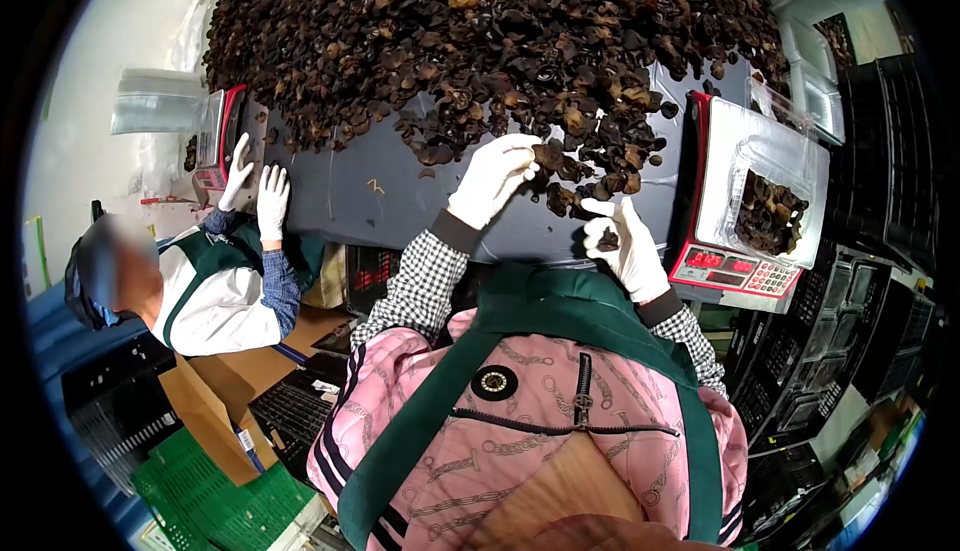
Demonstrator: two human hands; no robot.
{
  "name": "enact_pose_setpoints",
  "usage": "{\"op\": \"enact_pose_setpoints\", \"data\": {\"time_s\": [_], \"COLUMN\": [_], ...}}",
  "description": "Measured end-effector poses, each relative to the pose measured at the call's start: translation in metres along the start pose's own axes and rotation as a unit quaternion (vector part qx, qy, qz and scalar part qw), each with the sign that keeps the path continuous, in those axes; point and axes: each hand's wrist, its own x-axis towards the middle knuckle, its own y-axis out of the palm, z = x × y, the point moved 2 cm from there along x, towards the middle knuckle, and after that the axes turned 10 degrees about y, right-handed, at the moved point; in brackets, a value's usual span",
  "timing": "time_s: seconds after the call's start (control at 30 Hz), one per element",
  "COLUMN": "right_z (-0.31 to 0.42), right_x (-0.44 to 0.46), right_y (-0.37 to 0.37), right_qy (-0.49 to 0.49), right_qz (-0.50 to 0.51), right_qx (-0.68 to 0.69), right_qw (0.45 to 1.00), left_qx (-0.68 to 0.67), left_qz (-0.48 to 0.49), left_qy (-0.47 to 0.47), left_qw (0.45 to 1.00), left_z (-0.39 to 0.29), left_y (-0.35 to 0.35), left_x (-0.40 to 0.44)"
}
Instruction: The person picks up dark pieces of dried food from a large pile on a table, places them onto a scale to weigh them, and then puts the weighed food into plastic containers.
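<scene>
A broad heap of dark brown wood ear mushrooms [470,51] covers the far part of the table. My white-gloved left hand [495,179] is closed at the near edge of the heap, its fingertips pinching a wood ear mushroom [548,158]. Just right of a small loose cluster, my gloved right hand [632,251] has its fingers curled around a small dark wood ear piece [607,240], with one finger stretched toward the cluster. On a red digital scale [715,269] to the right, a clear plastic tray [745,166] holds more mushrooms.
At the left a co-worker [215,296] in white gloves stands at the same grey table [350,191], by another red scale [232,116]. Clear trays [815,81] are stacked beyond my scale. Black crates [820,331] rise at right; a green crate [205,486] and cardboard box [215,416] are lower left.
</scene>
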Motion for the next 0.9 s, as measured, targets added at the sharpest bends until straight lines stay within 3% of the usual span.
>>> {"op": "enact_pose_setpoints", "data": {"time_s": [0.1,0.13,0.2,0.23,0.3,0.37,0.43,0.5,0.57,0.7,0.8,0.9], "right_z": [0.001,0.000,0.000,0.001,0.005,0.005,-0.003,-0.007,-0.011,-0.019,-0.015,0.002], "right_x": [0.003,0.004,0.006,0.005,0.000,-0.003,0.004,0.003,0.002,0.007,0.000,-0.006], "right_y": [0.011,0.013,0.017,0.020,0.031,0.033,0.019,0.008,0.005,-0.003,0.006,0.014], "right_qy": [0.012,0.009,-0.004,-0.014,-0.084,-0.129,-0.149,-0.118,-0.096,-0.138,-0.054,-0.085], "right_qz": [0.038,0.050,0.051,0.039,0.053,-0.017,-0.092,-0.117,-0.141,-0.115,-0.096,-0.104], "right_qx": [-0.014,-0.013,-0.025,-0.036,-0.045,-0.161,-0.240,-0.266,-0.312,-0.378,-0.348,-0.408], "right_qw": [0.999,0.999,0.998,0.998,0.994,0.978,0.955,0.950,0.935,0.908,0.931,0.903], "left_qx": [-0.009,0.088,0.126,-0.013,0.075,0.208,0.157,0.231,0.395,0.414,0.422,0.487], "left_qz": [0.065,0.096,0.106,0.079,0.092,0.098,0.107,0.145,0.201,0.224,0.212,0.177], "left_qy": [0.026,0.076,0.066,0.002,0.033,0.060,0.058,0.080,0.046,0.117,0.099,0.160], "left_qw": [0.997,0.989,0.984,0.997,0.992,0.971,0.980,0.959,0.895,0.875,0.876,0.840], "left_z": [0.012,0.014,0.017,0.021,0.027,0.024,0.031,0.033,0.024,0.033,0.027,0.018], "left_y": [0.010,0.013,0.023,0.028,0.033,0.041,0.047,0.049,0.054,0.054,0.049,0.025], "left_x": [-0.012,-0.014,-0.022,-0.025,-0.028,-0.038,-0.044,-0.049,-0.056,-0.062,-0.066,-0.082]}}
